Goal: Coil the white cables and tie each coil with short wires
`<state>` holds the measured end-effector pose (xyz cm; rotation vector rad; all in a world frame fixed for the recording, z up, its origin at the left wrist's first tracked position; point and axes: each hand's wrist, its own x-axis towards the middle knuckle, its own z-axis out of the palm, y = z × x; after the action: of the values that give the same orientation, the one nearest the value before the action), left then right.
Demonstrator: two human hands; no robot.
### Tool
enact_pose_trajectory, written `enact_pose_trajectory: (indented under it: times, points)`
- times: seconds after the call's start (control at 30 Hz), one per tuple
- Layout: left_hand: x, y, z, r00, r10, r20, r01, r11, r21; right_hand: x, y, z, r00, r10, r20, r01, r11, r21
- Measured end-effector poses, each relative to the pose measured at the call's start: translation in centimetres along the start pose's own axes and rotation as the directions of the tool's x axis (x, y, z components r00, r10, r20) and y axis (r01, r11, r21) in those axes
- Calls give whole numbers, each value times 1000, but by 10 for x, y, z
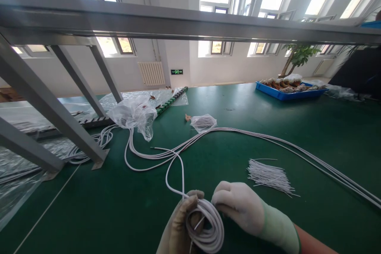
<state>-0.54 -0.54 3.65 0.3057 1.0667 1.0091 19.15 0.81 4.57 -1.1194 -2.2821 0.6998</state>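
The coil of white cable [218,224] sits at the near edge of view, above the green worktop [119,214], with the gloved left hand [178,226] closed around its left side. The right hand [241,206], also gloved, has its fingers curled in just beside the coil's right edge; I cannot tell whether that grip pinches anything. A tail of cable loops up from the coil toward long white cables [220,129], which cross the worktop behind both hands. Right of the right hand lies a loose bunch of thin white strips [269,176]; a bagged bundle [204,122] rests beyond, touching the cables. Farther off are crumpled clear plastic [133,113], a green slotted strip [172,102] and a filled blue tray [278,93]. Grey metal posts [85,139] at left partly hide more looped cable [102,138], and a beam [190,24] spans the view overhead.
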Motion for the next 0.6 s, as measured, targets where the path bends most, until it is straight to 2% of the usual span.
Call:
enact_pose_trajectory:
  times: [0.1, 0.27, 0.37, 0.47, 0.6]
  points:
    - [3, 1, -2, 998, -64, 7, 63, 996, 69, 1, -1, 8, 1000, -7, -23, 8, 999, 34]
    - [8, -4, -3, 1000, 30, -4, -29, 991, 133, 0, -4, 11, 993, 111, -48, -105, 988, 117]
    - [10, -7, -4, 999, 13, -39, -7, 990, 141, -2, -10, 5, 987, 151, -53, -136, 967, 216]
    - [13, -8, -6, 1000, 6, -30, -3, 996, 86, -4, -19, 2, 982, 185, -41, -164, 941, 296]
    - [15, -8, -8, 999, -20, 30, 18, 999, 43, 0, -31, 11, 940, 342, 1, -334, 917, 216]
